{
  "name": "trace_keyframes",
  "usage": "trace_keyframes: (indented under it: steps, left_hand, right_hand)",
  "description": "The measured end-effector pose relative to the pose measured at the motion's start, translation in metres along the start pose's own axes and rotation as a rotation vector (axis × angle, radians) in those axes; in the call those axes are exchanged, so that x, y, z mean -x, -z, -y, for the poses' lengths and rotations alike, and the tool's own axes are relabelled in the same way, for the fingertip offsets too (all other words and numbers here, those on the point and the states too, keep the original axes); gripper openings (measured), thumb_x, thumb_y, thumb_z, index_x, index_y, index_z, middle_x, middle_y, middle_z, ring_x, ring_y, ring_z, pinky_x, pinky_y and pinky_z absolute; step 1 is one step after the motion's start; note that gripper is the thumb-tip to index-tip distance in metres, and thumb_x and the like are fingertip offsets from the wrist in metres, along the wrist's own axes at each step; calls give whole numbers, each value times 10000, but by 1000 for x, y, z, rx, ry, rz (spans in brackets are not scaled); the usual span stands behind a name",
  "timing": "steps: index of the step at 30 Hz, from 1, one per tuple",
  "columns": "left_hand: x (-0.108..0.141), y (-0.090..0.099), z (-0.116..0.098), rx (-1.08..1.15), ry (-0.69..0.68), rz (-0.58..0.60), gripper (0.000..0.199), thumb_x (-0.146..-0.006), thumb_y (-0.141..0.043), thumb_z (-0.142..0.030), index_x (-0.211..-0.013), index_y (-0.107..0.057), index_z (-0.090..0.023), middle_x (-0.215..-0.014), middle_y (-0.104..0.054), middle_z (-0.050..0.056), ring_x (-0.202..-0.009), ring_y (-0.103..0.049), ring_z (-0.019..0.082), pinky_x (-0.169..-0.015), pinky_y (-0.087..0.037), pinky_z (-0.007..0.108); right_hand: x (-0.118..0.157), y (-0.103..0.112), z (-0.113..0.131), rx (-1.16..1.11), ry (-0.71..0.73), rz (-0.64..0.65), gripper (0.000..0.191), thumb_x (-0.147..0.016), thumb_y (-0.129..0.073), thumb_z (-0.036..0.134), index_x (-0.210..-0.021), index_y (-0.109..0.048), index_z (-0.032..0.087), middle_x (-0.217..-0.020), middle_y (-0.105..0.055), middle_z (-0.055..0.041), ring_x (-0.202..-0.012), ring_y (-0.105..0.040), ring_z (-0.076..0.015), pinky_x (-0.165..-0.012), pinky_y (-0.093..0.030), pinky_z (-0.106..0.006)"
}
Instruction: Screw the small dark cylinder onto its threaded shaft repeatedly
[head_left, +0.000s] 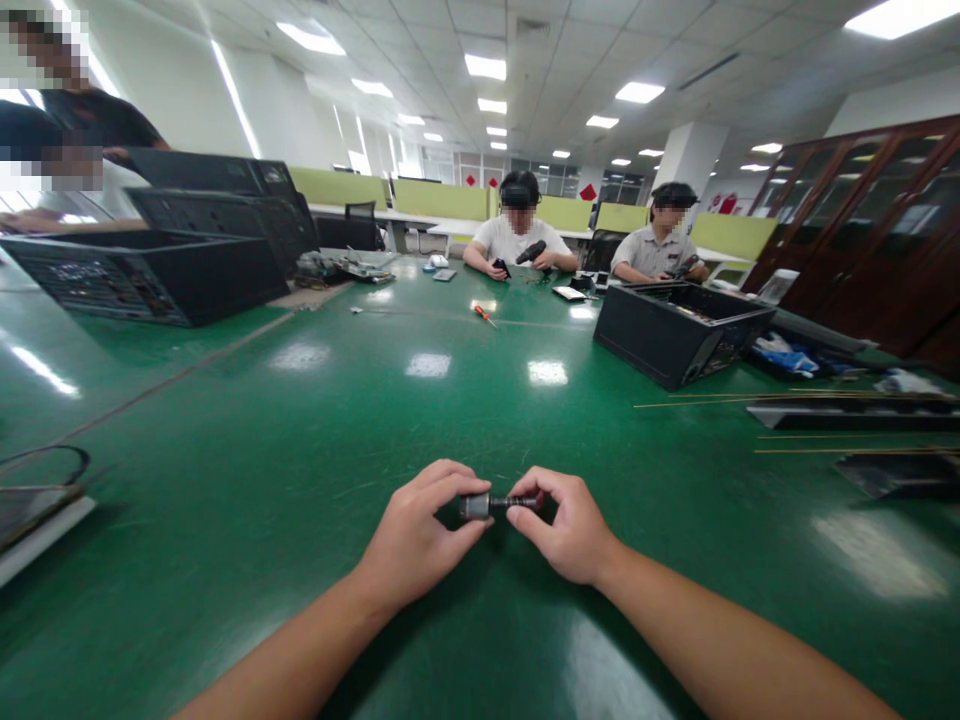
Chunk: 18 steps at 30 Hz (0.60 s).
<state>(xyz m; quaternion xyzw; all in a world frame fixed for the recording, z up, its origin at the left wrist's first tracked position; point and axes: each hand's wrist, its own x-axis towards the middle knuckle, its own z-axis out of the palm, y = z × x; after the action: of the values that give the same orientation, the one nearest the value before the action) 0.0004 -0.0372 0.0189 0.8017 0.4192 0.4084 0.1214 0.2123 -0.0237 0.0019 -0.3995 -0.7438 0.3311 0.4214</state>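
Just above the green tabletop [360,400], my left hand [420,530] grips a short grey cylinder [475,507] between thumb and fingers. A thin dark ribbed shaft [500,503] runs from the cylinder toward the right. My right hand [568,525] pinches this shaft near its right end, where something dark red [539,500] shows between the fingers. The cylinder and the shaft lie in one line, level, and look joined. My right fingers partly hide the right end.
An orange screwdriver [484,316] lies further back. Black computer cases stand at the left [165,280] and right [675,335]. Metal strips [855,412] and thin yellow rods [697,402] lie at the right. Two people sit across the table; others are at the far left.
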Motion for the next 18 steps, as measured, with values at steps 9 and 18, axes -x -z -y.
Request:
trace_keyframes:
  steps: [9,18]
  left_hand:
    - [-1,1,2,-8,5,-12,213,-790,-722,-176,-999,-714,-215,-987,-687,48,-905,-664,173,-816,-543,281]
    - [-1,4,3,-26,-4,-31,223,-779,-729,-179,-999,-717,-218,-985,-691,45,-902,-667,175,-813,-544,284]
  right_hand:
    - [-1,0,1,-15,-23,-9,41,-804,-644,215,-826,-666,189,-712,-651,9,-652,-568,-142,-631,-423,-259]
    - [-1,1,-2,-3,-10,-41,38,-807,-628,207,-818,-661,191,-714,-658,2,-665,-590,-150,-648,-446,-264]
